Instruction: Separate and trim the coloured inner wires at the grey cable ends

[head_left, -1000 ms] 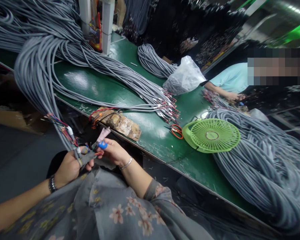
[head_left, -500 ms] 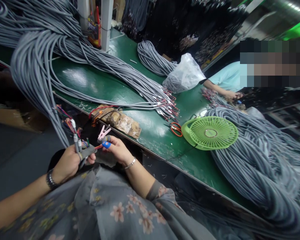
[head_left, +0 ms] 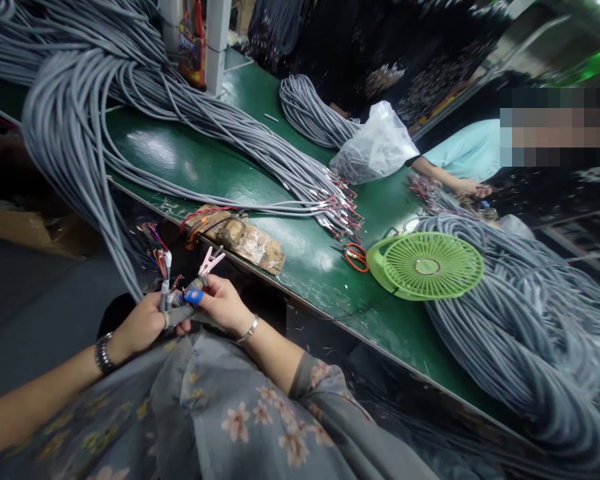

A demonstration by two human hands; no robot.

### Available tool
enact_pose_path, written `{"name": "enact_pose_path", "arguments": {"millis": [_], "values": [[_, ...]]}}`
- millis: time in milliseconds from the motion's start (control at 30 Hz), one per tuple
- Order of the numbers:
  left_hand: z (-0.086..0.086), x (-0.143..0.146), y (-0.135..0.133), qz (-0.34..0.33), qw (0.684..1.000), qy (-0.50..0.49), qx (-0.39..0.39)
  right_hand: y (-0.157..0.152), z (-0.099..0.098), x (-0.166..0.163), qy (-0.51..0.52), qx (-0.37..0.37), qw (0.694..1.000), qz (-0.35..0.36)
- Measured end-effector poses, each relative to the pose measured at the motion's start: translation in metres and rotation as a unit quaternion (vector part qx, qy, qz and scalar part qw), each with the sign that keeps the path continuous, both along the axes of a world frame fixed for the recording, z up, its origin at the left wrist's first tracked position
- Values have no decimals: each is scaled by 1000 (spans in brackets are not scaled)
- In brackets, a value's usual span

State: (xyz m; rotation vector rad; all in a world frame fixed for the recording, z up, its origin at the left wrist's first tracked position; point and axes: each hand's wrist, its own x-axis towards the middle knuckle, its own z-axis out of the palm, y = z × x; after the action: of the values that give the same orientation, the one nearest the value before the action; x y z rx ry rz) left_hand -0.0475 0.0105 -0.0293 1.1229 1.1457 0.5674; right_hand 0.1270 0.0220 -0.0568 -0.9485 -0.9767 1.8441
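Note:
My left hand (head_left: 143, 327) is closed round the ends of a few grey cables (head_left: 167, 293) whose coloured inner wires stick up above my fist. My right hand (head_left: 220, 303) is closed on a small pink clip-like tool (head_left: 209, 261), with a blue cap on one fingertip, and meets the cable ends. Both hands are over my lap, just off the near edge of the green table (head_left: 190, 167). The cables run up to a thick grey bundle (head_left: 75, 133) that hangs over the table's left end.
On the table lie a fan of grey cables with red wire ends (head_left: 330, 203), a brown taped block (head_left: 240, 237), orange scissors (head_left: 354, 257), a green fan (head_left: 425, 267), a plastic bag (head_left: 375, 147). A big cable pile (head_left: 525, 320) fills the right. Another person's hand (head_left: 473, 191) works beyond.
Both hands have shifted slightly right and come closer together. The pink tool now stands nearer the cable ends, and the wires have swung up with the left hand.

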Motion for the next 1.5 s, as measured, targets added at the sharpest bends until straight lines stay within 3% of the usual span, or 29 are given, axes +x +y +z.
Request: {"name": "enact_pose_path", "arguments": {"millis": [167,300,700,967,1133,1300,1500], "values": [[-1,8,-4,150,986,-75,-22,3,-5,-4,-3,-23,999,-44],[0,11,-5,194,975,-105,-39,1,-10,-4,11,-54,997,-60],[-15,6,-7,168,984,-54,-4,3,7,-7,-30,-29,999,-30],[-4,13,-7,250,964,-71,-54,-2,-1,-15,8,-68,993,-98],[-3,14,-6,271,958,-84,-44,-2,-1,-15,20,-79,992,-92],[0,11,-3,245,963,-112,-11,-1,-8,-2,54,-85,994,-50],[12,12,-1,211,966,-148,-14,12,-6,16,81,-146,982,-91]]}}
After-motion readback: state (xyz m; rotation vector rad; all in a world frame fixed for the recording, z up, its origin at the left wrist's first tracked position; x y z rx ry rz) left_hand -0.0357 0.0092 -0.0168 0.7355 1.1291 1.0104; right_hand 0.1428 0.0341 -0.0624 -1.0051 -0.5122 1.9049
